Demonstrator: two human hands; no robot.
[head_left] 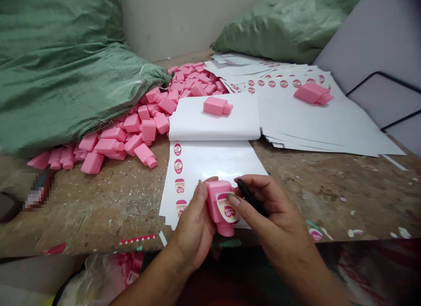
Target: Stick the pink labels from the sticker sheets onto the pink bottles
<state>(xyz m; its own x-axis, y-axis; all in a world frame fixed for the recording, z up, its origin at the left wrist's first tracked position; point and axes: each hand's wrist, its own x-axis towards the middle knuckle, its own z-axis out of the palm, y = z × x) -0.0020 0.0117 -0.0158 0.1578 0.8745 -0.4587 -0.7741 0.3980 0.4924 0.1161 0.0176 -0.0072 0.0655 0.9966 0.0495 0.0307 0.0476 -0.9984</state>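
My left hand (192,231) is closed around a small pink plastic bottle (214,207), its neck pointing down toward me. On the bottle's front face lies an oval-edged sticker label (228,211) with a pink and cream print. My right hand (271,218) has its thumb on the label's upper edge, while its curled fingers grip a slim black tool (248,194), whose kind I cannot make out. Beneath both hands are white sticker sheets (213,163), with several labels down the left side and the upper part folded over. Another pink bottle (215,106) rests on that fold.
A heap of pink bottles (148,130) spills from a green woven sack (66,86) at the left. More label sheets (315,126) lie at the right, topped by a bottle (312,93). Another green sack (283,29) stands behind them. Below the table edge is a clear plastic bag (98,277).
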